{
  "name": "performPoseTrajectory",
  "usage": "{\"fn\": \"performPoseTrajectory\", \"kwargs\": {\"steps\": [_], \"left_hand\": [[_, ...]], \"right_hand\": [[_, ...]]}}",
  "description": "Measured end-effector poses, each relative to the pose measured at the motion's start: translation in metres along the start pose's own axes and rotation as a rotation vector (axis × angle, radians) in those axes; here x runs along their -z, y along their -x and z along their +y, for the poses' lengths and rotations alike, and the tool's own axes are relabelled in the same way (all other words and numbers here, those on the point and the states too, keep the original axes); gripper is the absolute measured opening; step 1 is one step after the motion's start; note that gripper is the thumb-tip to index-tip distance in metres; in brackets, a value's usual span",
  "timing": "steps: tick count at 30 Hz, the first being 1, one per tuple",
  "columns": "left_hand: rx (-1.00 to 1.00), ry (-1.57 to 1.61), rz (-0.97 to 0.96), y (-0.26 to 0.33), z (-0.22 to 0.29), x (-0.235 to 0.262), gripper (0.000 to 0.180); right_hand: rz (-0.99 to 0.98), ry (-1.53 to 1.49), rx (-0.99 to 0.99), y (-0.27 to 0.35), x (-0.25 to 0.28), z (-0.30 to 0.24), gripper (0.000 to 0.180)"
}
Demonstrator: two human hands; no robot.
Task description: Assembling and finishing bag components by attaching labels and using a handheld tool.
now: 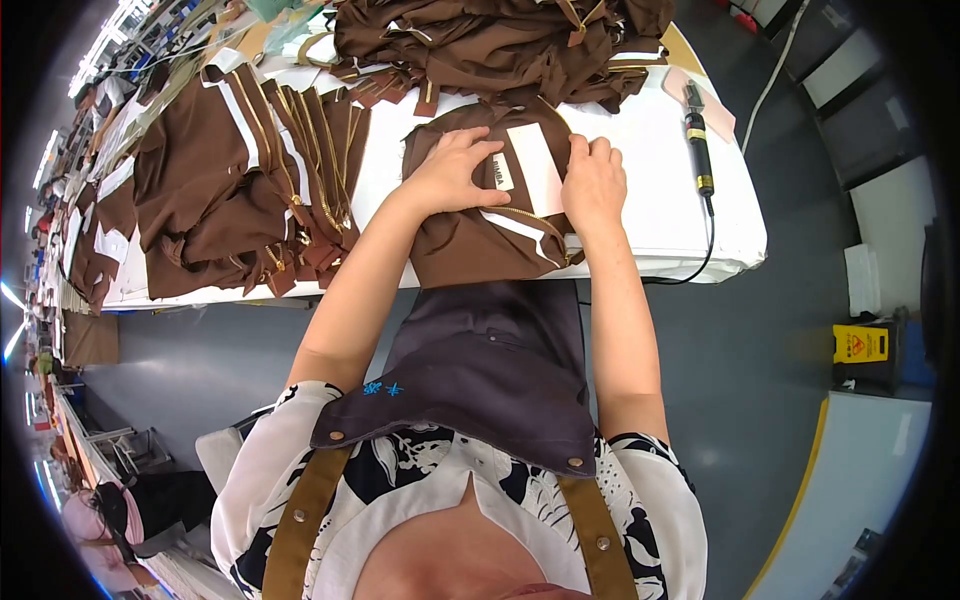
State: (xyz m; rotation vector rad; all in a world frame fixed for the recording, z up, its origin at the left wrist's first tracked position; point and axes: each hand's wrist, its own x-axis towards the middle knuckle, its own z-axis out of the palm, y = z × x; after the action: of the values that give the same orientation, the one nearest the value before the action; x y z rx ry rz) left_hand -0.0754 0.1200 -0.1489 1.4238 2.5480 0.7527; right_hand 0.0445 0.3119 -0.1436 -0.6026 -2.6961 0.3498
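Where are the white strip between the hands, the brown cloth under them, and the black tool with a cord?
White strip (537, 168): head view, on its flat middle.
Brown cloth (465, 250): head view, on its plain lower part.
Black tool (700, 152): head view, on its handle.

And here at the white counter (650, 225), the left hand (455, 172) lies on a brown cloth piece (465, 258), fingers (470, 135) spread, just left of a small white label (501, 172). Over on its right edge, the right hand (594, 187) sits with fingers bent, right beside a pale strip (537, 165); whether it grips anything, I can't tell. A gold zip (525, 213) curves along the near side. Out left, a stack of brown pieces (200, 190), zips showing! At the far side, a crumpled brown heap (480, 45). And wide right, a black corded tool (699, 150), its far end over a pink pad (720, 115).
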Motion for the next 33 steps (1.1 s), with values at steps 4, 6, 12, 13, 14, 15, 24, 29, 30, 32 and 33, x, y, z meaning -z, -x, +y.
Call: {"fn": "performPoseTrajectory", "kwargs": {"steps": [4,6,12,13,14,15,24,29,30,32,33], "left_hand": [[-0.005,-0.123,0.012,0.006,0.014,0.006,0.068],[-0.015,-0.226,0.024,0.014,0.031,0.017,0.060],[-0.394,-0.166,-0.129,0.043,0.035,0.030,0.028],[-0.381,-0.115,-0.118,0.046,0.032,0.031,0.024],[-0.384,-0.116,-0.120,0.046,0.032,0.030,0.024],[-0.330,-0.142,-0.076,0.049,0.029,0.030,0.022],[-0.071,0.071,0.293,0.042,0.014,-0.016,0.016],[-0.048,-0.054,0.346,0.058,0.014,-0.012,0.018],[-0.051,-0.074,0.372,0.060,0.012,-0.014,0.019],[-0.064,-0.097,0.400,0.058,0.011,-0.020,0.019],[-0.055,-0.095,0.383,0.057,0.014,-0.018,0.018]], "right_hand": [[0.053,-0.254,0.376,0.004,-0.015,0.010,0.030],[0.168,-0.196,0.411,0.010,-0.036,0.020,0.031],[0.141,-0.181,0.350,0.012,-0.035,0.019,0.033],[0.141,-0.182,0.345,0.011,-0.034,0.020,0.033],[0.134,-0.180,0.347,0.010,-0.032,0.022,0.034],[0.126,-0.182,0.356,0.008,-0.033,0.020,0.034],[0.065,-0.271,0.365,0.016,-0.038,0.037,0.042],[0.049,-0.346,0.381,0.018,-0.025,0.019,0.036],[0.042,-0.352,0.420,0.018,-0.026,0.017,0.036],[0.050,-0.353,0.349,0.019,-0.023,0.018,0.033],[0.029,-0.387,0.323,0.019,-0.023,0.021,0.033]]}}
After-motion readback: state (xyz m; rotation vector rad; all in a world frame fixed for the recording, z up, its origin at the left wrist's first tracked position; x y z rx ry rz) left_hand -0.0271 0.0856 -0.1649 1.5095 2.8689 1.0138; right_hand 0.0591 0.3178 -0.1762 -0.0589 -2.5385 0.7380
